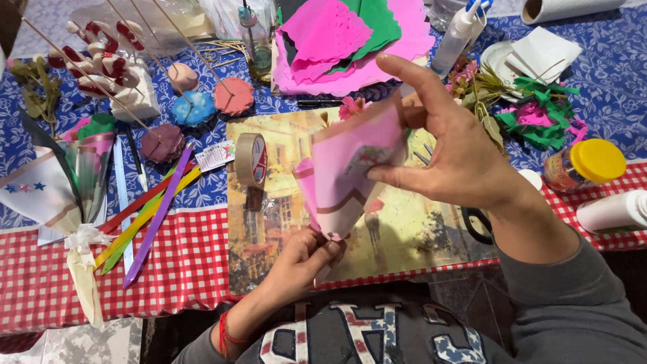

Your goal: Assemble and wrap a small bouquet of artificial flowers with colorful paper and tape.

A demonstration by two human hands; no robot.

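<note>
Here, left hand (pixel 306 253) pinches pink paper cone's (pixel 347 172) tip; right hand (pixel 448 145) grips its rim

Pink paper cone (pixel 345 176) pinched at tip by left hand (pixel 306 259), upper edge gripped by right hand (pixel 458 152), above surface (pixel 182 259).

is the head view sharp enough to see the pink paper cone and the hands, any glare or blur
Head view: light is even and soft, with no hard shadows; the pink paper cone and the right hand are slightly soft, as if from motion; the left hand at the cone's tip is clearer; faint sheen on the picture board and the tape roll; table edges bow a little, wide-lens distortion.
</note>
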